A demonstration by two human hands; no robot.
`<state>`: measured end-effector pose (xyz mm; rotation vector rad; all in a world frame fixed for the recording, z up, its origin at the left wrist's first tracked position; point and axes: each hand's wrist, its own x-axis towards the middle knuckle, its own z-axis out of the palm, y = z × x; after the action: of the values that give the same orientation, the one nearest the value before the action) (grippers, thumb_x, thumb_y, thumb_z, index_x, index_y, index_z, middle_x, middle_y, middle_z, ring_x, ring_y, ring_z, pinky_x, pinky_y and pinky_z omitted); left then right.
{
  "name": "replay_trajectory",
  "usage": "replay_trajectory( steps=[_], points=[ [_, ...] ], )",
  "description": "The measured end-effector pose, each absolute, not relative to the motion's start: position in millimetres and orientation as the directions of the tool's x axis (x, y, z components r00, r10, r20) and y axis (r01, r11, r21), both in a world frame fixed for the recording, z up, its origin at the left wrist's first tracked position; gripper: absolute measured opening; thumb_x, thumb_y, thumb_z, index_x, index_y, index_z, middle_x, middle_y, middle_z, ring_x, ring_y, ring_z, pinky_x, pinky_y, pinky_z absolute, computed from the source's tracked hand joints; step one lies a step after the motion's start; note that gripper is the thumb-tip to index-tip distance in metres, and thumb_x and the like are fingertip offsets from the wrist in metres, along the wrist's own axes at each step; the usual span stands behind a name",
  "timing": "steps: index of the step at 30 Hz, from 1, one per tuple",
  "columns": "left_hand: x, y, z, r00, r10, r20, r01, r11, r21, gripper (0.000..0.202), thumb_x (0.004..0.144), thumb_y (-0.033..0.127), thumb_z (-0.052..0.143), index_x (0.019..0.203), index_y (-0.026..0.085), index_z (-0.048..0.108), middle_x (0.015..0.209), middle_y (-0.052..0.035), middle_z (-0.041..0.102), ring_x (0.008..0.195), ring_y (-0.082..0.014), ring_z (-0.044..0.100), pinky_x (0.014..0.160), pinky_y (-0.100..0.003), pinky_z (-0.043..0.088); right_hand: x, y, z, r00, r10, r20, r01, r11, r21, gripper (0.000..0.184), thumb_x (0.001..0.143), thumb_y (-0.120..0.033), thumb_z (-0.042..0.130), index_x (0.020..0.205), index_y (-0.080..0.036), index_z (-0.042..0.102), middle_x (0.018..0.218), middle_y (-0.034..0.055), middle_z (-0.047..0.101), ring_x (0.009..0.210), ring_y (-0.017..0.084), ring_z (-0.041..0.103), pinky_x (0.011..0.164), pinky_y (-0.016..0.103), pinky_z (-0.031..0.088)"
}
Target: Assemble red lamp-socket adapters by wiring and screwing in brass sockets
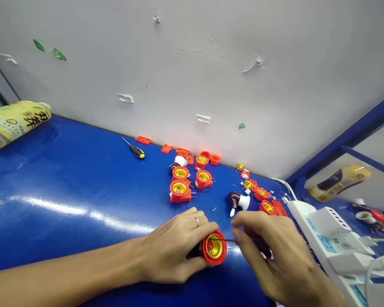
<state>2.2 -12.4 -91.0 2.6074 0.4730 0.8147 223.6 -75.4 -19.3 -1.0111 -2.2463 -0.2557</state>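
Observation:
My left hand [182, 247] rests on the blue table and is closed on the side of a red lamp socket [224, 245]. Its open mouth faces me, showing a gold threaded lining, and a metal pin sticks out to the right. My right hand [275, 251] grips a screwdriver [227, 240], whose thin shaft reaches into the socket's mouth. The handle is mostly hidden in my fingers, and where exactly the tip touches is too small to make out. Beyond my hands stand more red lamp sockets [180, 197] with gold linings and plug pins.
Another screwdriver [137, 151] lies farther back near red plastic plates [143, 140]. A dark brown and white part [238, 201] and several loose socket pieces [261, 194] lie at right. White power strips [336, 243] line the right edge. A yellow bottle [19, 121] lies at left against the grey wall [179, 68].

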Motion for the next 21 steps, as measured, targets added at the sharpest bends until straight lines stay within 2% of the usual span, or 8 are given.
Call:
replay_trajectory(
  steps=[2, 5, 7, 9, 12, 14, 17, 21],
  points=[
    [2.7, -12.6, -91.9, 0.773, 0.409, 0.485, 0.193, -0.880, 0.434, 0.025, 0.094, 0.021, 0.063, 0.116, 0.020, 0.052, 0.090, -0.0037, 0.065, 0.077, -0.0196, 0.056, 0.072, -0.033, 0.041, 225.8, -78.5, -19.4, -0.440, 0.669, 0.599, 0.761, 0.632, -0.147, 0.019, 0.104, -0.021, 0.052, 0.123, -0.024, 0.054, 0.094, 0.0003, 0.074, 0.075, 0.013, 0.071, 0.070, 0.024, 0.055],
    [3.2, -12.7, -93.7, 0.762, 0.406, 0.505, 0.184, -0.883, 0.432, 0.031, 0.093, 0.020, 0.065, 0.121, 0.019, 0.052, 0.092, -0.0040, 0.066, 0.078, -0.0199, 0.058, 0.073, -0.033, 0.043, 228.5, -81.5, -16.3, -0.469, 0.725, 0.503, 0.778, 0.609, -0.153, 0.026, 0.105, -0.019, 0.042, 0.129, -0.025, 0.052, 0.110, 0.0030, 0.074, 0.092, 0.014, 0.074, 0.078, 0.025, 0.057],
    [3.0, -12.7, -94.7, 0.765, 0.417, 0.491, 0.196, -0.876, 0.440, 0.030, 0.094, 0.023, 0.067, 0.120, 0.019, 0.053, 0.092, -0.0044, 0.066, 0.079, -0.0205, 0.059, 0.075, -0.034, 0.044, 228.8, -79.1, -13.3, -0.509, 0.694, 0.510, 0.765, 0.636, -0.103, 0.020, 0.107, -0.024, 0.041, 0.121, -0.025, 0.055, 0.101, 0.0014, 0.075, 0.084, 0.015, 0.074, 0.073, 0.027, 0.055],
    [2.4, -12.6, -94.9, 0.766, 0.423, 0.483, 0.204, -0.874, 0.441, 0.030, 0.094, 0.024, 0.068, 0.120, 0.019, 0.054, 0.094, -0.0048, 0.067, 0.080, -0.0211, 0.060, 0.077, -0.034, 0.045, 227.9, -73.9, -10.9, -0.541, 0.624, 0.563, 0.749, 0.663, -0.015, 0.011, 0.108, -0.030, 0.049, 0.109, -0.024, 0.058, 0.080, -0.0019, 0.073, 0.066, 0.014, 0.071, 0.061, 0.027, 0.050],
    [1.5, -12.7, -93.6, 0.770, 0.414, 0.486, 0.200, -0.880, 0.432, 0.032, 0.093, 0.022, 0.068, 0.122, 0.018, 0.053, 0.093, -0.0045, 0.066, 0.081, -0.0210, 0.059, 0.077, -0.034, 0.046, 226.2, -68.1, -9.5, -0.566, 0.559, 0.606, 0.715, 0.699, 0.023, 0.005, 0.105, -0.019, 0.053, 0.105, -0.022, 0.057, 0.071, -0.0043, 0.069, 0.052, 0.011, 0.064, 0.053, 0.025, 0.045],
    [1.4, -12.9, -92.5, 0.770, 0.416, 0.484, 0.203, -0.879, 0.432, 0.031, 0.092, 0.020, 0.067, 0.120, 0.018, 0.053, 0.091, -0.0037, 0.065, 0.079, -0.0203, 0.058, 0.075, -0.033, 0.045, 226.2, -68.9, -10.4, -0.546, 0.581, 0.604, 0.721, 0.692, -0.014, 0.014, 0.103, -0.013, 0.049, 0.113, -0.021, 0.055, 0.082, -0.0017, 0.073, 0.061, 0.011, 0.068, 0.059, 0.023, 0.050],
    [1.8, -13.5, -92.1, 0.760, 0.424, 0.492, 0.213, -0.878, 0.428, 0.031, 0.091, 0.017, 0.069, 0.117, 0.019, 0.054, 0.092, -0.0040, 0.065, 0.080, -0.0207, 0.059, 0.076, -0.033, 0.044, 228.4, -76.1, -12.5, -0.516, 0.613, 0.599, 0.760, 0.650, -0.012, 0.022, 0.101, -0.016, 0.048, 0.122, -0.021, 0.053, 0.097, 0.0026, 0.075, 0.079, 0.014, 0.073, 0.070, 0.025, 0.057],
    [2.1, -14.3, -93.2, 0.759, 0.415, 0.501, 0.212, -0.886, 0.412, 0.034, 0.090, 0.017, 0.068, 0.121, 0.018, 0.052, 0.093, -0.0046, 0.065, 0.082, -0.0214, 0.060, 0.077, -0.035, 0.045, 229.4, -83.8, -9.4, -0.471, 0.609, 0.638, 0.780, 0.625, -0.021, 0.022, 0.097, -0.013, 0.048, 0.114, -0.023, 0.056, 0.093, 0.0006, 0.073, 0.082, 0.014, 0.073, 0.075, 0.026, 0.058]
  ],
)
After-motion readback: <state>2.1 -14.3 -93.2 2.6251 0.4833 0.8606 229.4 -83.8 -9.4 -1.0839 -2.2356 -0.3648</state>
